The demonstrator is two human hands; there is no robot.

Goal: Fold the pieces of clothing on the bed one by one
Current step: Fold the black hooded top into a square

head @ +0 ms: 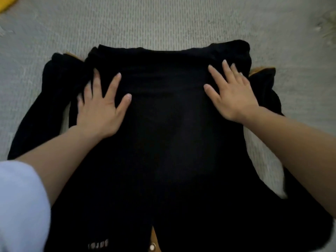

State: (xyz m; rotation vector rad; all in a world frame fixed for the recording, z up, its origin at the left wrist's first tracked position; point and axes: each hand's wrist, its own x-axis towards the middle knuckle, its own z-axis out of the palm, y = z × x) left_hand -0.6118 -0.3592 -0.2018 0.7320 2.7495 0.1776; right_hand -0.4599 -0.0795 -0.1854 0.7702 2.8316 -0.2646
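Note:
A black garment (pixel 163 133) with a tan lining lies spread on the grey bed cover (pixel 163 20), filling the middle and near part of the head view. Its far end is turned over into a thick layer. My left hand (pixel 101 110) lies flat on the garment's left side with its fingers spread. On the right side my right hand (pixel 231 93) rests flat too, fingers straight and pointing away from me. Black sleeves hang out past both hands. Small white lettering (pixel 98 245) and a metal button (pixel 151 247) show at the near edge.
The ribbed grey bed cover stretches beyond the garment to the far edge. A yellow object (pixel 7 3) shows at the top left corner and a pale fringed item (pixel 327 26) at the top right. My light sleeve (pixel 20 206) fills the lower left.

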